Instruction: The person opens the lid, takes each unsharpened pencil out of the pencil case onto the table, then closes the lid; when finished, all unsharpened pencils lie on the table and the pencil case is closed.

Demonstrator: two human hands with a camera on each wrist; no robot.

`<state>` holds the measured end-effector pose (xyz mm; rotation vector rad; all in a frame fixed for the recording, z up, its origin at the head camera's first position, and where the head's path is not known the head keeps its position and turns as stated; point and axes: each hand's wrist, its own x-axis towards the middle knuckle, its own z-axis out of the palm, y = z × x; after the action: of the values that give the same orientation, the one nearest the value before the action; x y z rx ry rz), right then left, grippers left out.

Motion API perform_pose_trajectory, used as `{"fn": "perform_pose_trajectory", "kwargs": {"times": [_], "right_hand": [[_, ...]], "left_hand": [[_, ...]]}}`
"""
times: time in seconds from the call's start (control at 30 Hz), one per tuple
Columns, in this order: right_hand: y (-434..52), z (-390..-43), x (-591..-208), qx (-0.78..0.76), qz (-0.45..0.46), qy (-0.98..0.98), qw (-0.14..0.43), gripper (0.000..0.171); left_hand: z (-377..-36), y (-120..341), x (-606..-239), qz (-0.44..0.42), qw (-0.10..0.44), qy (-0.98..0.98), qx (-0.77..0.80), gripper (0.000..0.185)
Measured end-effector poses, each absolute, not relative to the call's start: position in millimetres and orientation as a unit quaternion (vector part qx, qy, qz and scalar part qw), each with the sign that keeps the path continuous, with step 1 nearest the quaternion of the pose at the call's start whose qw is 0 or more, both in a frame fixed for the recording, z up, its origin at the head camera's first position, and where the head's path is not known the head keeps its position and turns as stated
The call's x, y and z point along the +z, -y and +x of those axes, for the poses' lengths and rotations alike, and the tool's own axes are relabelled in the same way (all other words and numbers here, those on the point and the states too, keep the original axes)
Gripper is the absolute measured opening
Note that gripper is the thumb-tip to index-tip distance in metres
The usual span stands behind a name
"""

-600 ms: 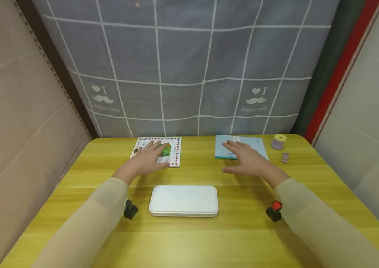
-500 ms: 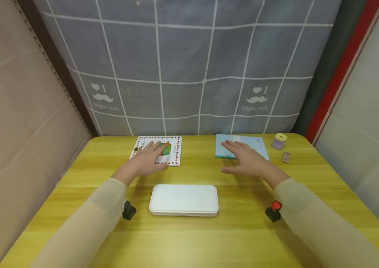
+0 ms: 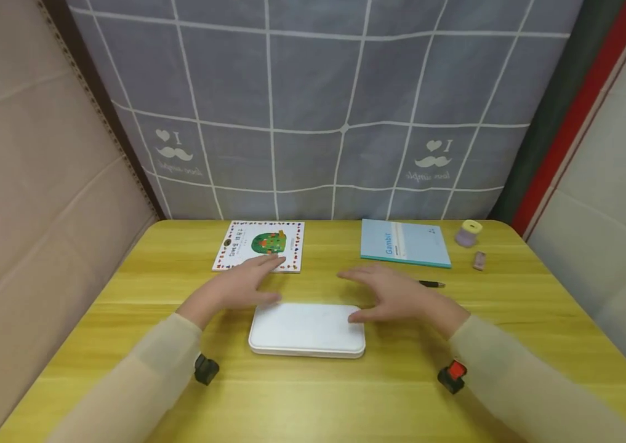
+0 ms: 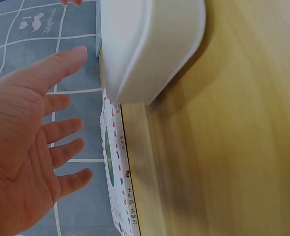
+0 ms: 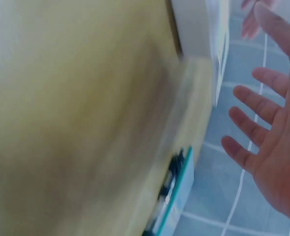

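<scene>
A white flat case [image 3: 307,330] with rounded corners lies closed on the wooden table, between and just in front of the two hands. My left hand [image 3: 235,286] hovers by its far left corner, fingers extended and thumb apart. Over its far right corner is my right hand [image 3: 396,295], fingers spread and thumb tip above the case edge. The left wrist view shows the left palm [image 4: 17,142] with nothing in it, beside the case [image 4: 155,44]. In the right wrist view the right palm [image 5: 282,147] likewise holds nothing.
A picture book [image 3: 260,243] with a green figure lies behind the left hand. Behind the right hand are a light blue notebook [image 3: 407,243] and a dark pen [image 3: 431,284], partly hidden. A yellow-and-purple spool-shaped item [image 3: 468,234] and a small pinkish block [image 3: 479,261] sit farther right.
Both hands have drawn back toward the white case, off the book and notebook, which now show more fully. The pen has come into view. The head view has shifted slightly.
</scene>
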<state>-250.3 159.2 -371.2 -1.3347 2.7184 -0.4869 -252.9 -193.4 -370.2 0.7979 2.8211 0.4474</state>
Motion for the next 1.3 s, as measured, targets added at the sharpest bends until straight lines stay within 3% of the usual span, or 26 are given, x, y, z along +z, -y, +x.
{"fn": "perform_pose_trajectory", "kwargs": {"times": [0.3,0.77,0.97,1.13,1.3], "right_hand": [[-150,-226,-392,-0.157,-0.474,-0.865,0.052,0.081],[-147,-227,-404,-0.172,-0.463,-0.868,0.06,0.07],[-147,-227,-406,-0.181,-0.449,-0.874,0.052,0.065],[-147,-229,-409,-0.183,-0.431,-0.882,0.047,0.064],[-146,-229,-411,-0.175,-0.428,-0.886,0.037,0.065]], "left_hand": [[-236,204,-385,0.302,0.108,-0.934,0.154,0.076],[-222,210,-389,0.314,0.149,-0.914,0.209,0.069],[-222,209,-393,0.303,0.179,-0.909,0.222,0.084],[-222,207,-396,0.327,0.168,-0.908,0.202,0.106],[-221,204,-396,0.332,0.142,-0.918,0.166,0.104]]}}
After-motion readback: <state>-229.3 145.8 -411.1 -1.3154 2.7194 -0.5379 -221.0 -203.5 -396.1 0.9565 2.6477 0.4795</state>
